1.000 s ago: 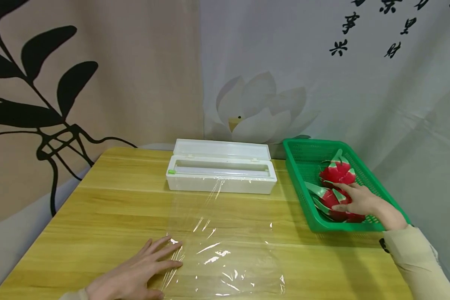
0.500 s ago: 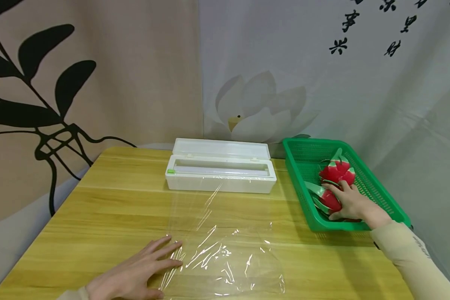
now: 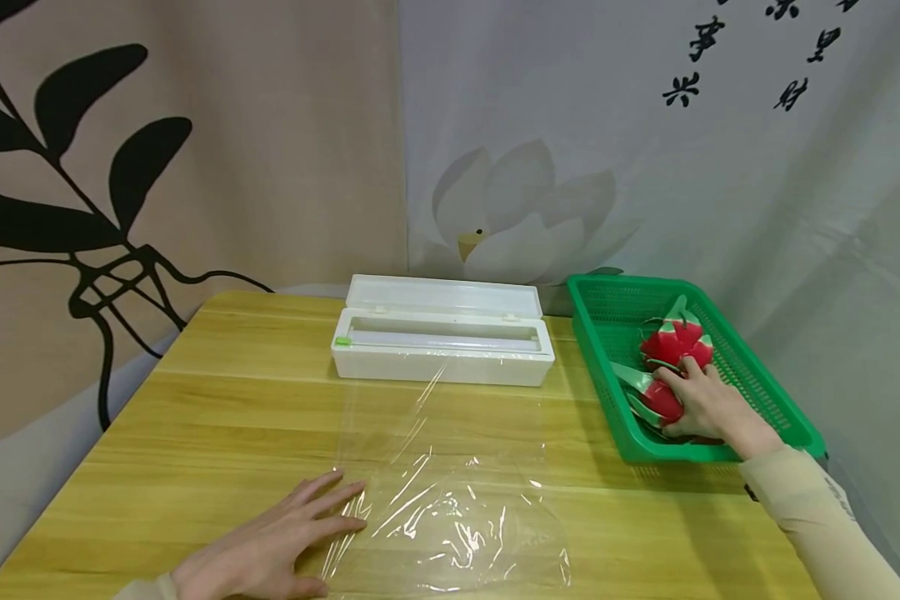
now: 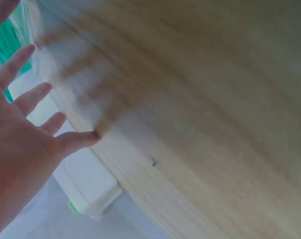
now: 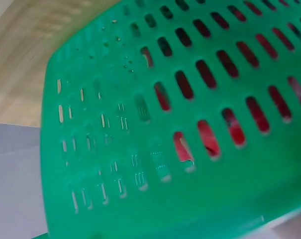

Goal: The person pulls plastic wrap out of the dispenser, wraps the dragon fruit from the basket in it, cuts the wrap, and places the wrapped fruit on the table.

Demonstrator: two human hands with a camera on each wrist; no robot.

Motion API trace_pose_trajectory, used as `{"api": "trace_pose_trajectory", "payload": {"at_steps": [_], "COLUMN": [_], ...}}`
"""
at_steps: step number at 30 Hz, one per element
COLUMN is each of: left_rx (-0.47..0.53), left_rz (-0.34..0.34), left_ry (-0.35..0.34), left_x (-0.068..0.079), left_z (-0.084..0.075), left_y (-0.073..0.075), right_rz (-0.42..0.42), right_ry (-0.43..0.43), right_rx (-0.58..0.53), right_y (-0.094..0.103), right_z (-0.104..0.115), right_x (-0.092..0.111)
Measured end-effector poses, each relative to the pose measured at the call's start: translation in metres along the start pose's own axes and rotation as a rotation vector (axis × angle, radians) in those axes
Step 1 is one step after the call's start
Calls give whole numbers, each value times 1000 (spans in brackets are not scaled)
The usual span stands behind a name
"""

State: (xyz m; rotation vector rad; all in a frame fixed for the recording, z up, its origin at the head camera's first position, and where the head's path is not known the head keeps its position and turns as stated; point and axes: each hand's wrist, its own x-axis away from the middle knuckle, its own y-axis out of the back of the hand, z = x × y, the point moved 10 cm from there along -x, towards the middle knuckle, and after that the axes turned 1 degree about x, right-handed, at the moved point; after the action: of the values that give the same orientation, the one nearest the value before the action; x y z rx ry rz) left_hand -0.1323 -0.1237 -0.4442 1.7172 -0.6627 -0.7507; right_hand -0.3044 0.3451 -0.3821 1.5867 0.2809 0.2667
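Note:
My left hand [image 3: 262, 542] lies with spread, straight fingers, its fingertips on the left edge of a sheet of clear cling film [image 3: 457, 508]. The left wrist view shows the same hand [image 4: 26, 119] with its fingers apart. The film runs over the table from a white cling film box [image 3: 442, 367] with its lid up. At the right, my right hand [image 3: 708, 412] reaches into a green basket [image 3: 592, 383] and grips a red dragon fruit [image 3: 663, 402] with green tips. Its palm hides part of the fruit. Another dragon fruit [image 3: 677, 340] lies just behind.
The wooden table [image 3: 217, 392] carries the box and basket along its back and right side. A printed curtain [image 3: 307, 167] hangs behind. In the right wrist view the slotted basket wall [image 5: 115, 199] fills most of the picture, red fruit showing through.
My right hand has shifted slightly left in the basket and its fingers have closed round the front dragon fruit. The left hand stays put; wrinkles and glints on the film have changed.

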Motion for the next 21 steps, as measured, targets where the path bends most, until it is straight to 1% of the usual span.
{"api": "trace_pose_trajectory", "payload": {"at_steps": [4, 9, 15, 17, 21], "left_rx": [-14, -16, 16, 24, 13], "left_rz": [-14, -15, 21, 25, 11], "left_ry": [-10, -14, 12, 17, 7], "left_x": [0, -1, -1, -1, -2], "left_z": [-1, -1, 0, 1, -1], "left_y": [1, 2, -1, -1, 1], "right_rz": [-1, -16, -19, -26, -63], "right_ry": [-15, -49, -76, -77, -75], "right_rx": [-3, -7, -49, -56, -58], "right_y": [2, 9, 15, 18, 31], "right_z": [-2, -6, -10, -9, -6], "right_x": [1, 3, 4, 5, 5]}}
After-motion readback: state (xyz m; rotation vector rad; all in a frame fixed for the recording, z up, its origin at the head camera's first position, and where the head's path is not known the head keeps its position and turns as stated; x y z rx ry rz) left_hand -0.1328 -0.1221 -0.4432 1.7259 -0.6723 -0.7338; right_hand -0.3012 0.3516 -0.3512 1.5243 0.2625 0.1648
